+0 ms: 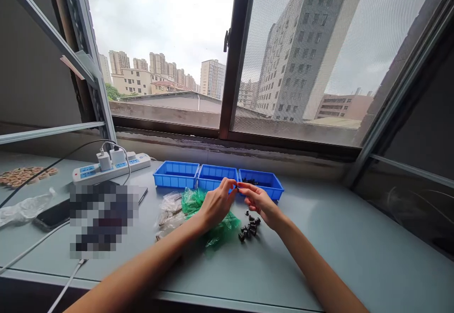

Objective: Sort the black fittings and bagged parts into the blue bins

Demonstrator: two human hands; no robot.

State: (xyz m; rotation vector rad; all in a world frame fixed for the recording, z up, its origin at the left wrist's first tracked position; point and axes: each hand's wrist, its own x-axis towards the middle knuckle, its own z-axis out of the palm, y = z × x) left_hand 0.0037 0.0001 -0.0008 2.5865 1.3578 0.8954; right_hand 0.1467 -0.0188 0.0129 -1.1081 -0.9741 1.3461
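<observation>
My left hand point(218, 203) and my right hand point(261, 203) meet fingertip to fingertip just in front of the blue bins. Both are closed in a pinch on a small dark part point(237, 186), mostly hidden by the fingers. Below my right hand lies a loose pile of small black parts point(250, 229), too small to name surely. A crumpled green plastic bag point(224, 228) sits under my left hand and forearm. Clear plastic bags point(170, 211) with small contents lie to its left. Dark small pieces point(251, 181) rest in the right blue bin point(272, 191).
The middle blue bin point(216, 173) and left blue bin point(175, 180) stand beside it along the window wall. At left are a power strip point(140, 161) with plugs and cables, a phone point(53, 214), a blurred-out dark object point(102, 218) and small wooden pieces point(26, 176).
</observation>
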